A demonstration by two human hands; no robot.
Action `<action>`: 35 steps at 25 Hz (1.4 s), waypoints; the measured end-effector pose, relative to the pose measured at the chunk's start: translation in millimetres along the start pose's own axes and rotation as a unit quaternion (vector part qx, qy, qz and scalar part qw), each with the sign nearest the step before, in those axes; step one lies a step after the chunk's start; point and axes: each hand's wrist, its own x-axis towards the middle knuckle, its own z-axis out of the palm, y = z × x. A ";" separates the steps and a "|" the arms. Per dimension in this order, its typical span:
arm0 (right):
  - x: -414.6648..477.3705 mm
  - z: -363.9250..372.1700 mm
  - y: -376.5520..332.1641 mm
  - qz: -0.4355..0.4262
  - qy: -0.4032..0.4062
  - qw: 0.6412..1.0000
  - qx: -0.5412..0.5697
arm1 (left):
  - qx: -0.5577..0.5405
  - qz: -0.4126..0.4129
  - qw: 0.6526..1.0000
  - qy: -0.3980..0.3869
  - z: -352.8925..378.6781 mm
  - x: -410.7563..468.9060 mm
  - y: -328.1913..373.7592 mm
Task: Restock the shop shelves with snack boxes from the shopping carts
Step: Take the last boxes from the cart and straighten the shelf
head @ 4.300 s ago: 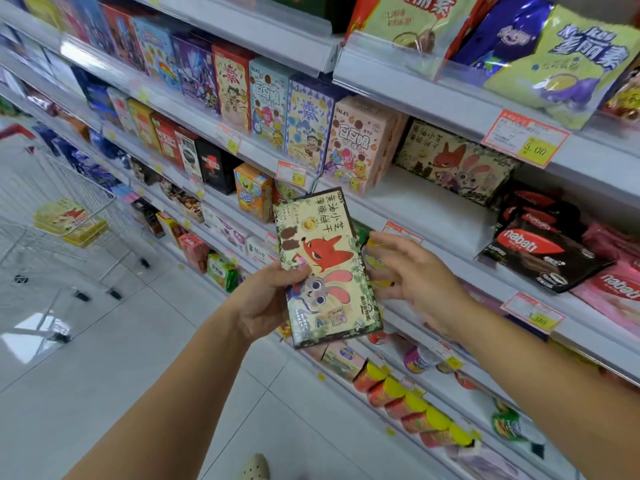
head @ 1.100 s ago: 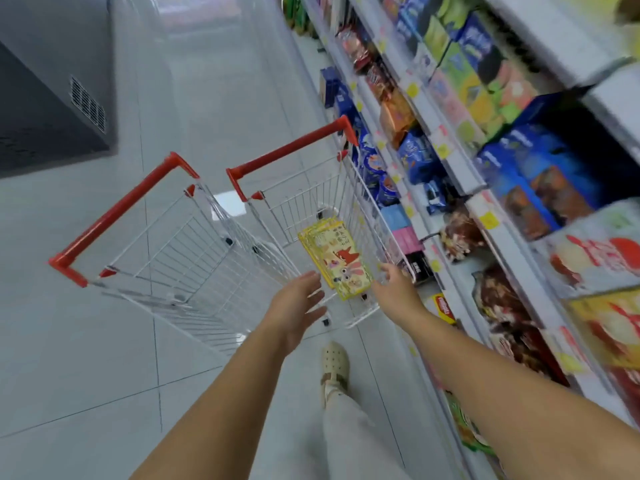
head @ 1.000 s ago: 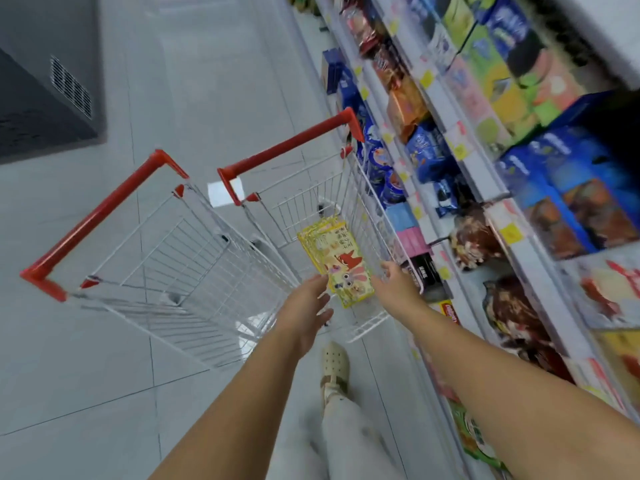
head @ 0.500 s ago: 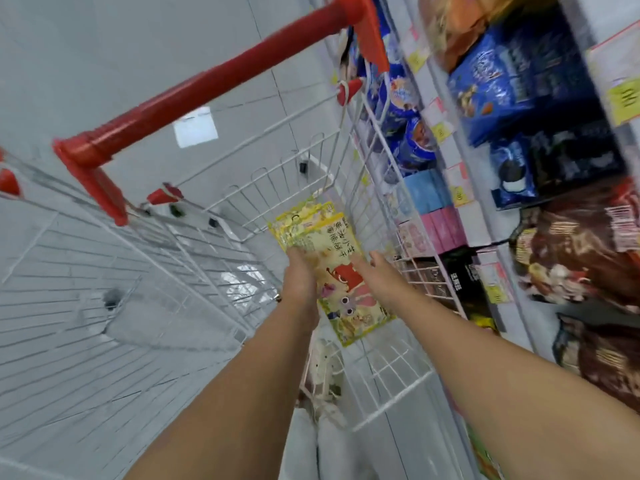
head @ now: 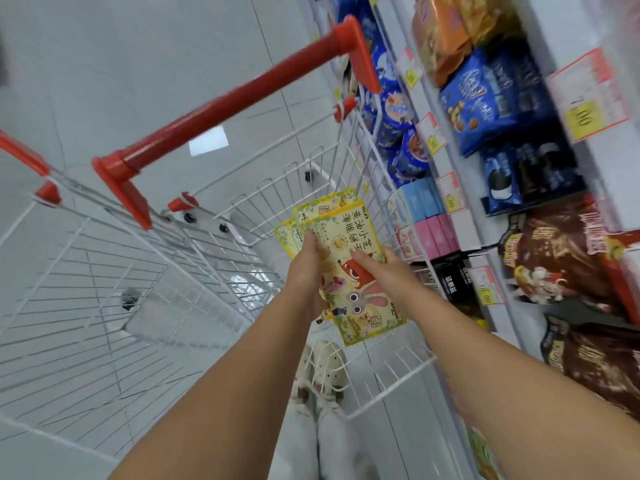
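Gripping the top box (head: pixel 363 282) from both sides, the fingers (head: pixel 309 238) of the left hand (head: pixel 306 268) are curled over its left long edge. Those of the right hand (head: pixel 379 271) are laid on its printed face near the right edge, with the thumb hidden beneath. As far as can be told, this is a pinch. The top box is held flat, face up, inside the cart (head: pixel 284 199), and its near end is tipped toward the person. Directly under it, more yellow boxes (head: pixel 325 204) of the same kind are seen lying in the basket. Whether the top box rests on them or has been raised clear cannot be told.

The cart is parked just beside the shelves (head: pixel 465 233) on the right, where bags (head: pixel 561 258) and small cartons are ranged. A second cart (head: pixel 86 271) stands to the left, and nothing can be seen in it.

The step in hand is judged to be the pick-up — one box being taken from the cart for the shelves. Much of the task appears to be left, since several boxes remain below.

For the next move, the top box would need to be lifted clear of the wire rim and red handle (head: pixel 225 109). It would then be carried to the shelf where this product belongs. That slot is not seen here, so a turn toward the right spot would be called for before placing.
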 end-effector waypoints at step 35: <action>-737.5 -173.8 450.6 -0.263 0.133 0.908 0.298 | 0.252 0.289 0.838 -0.387 14.5 -580.6 -494.7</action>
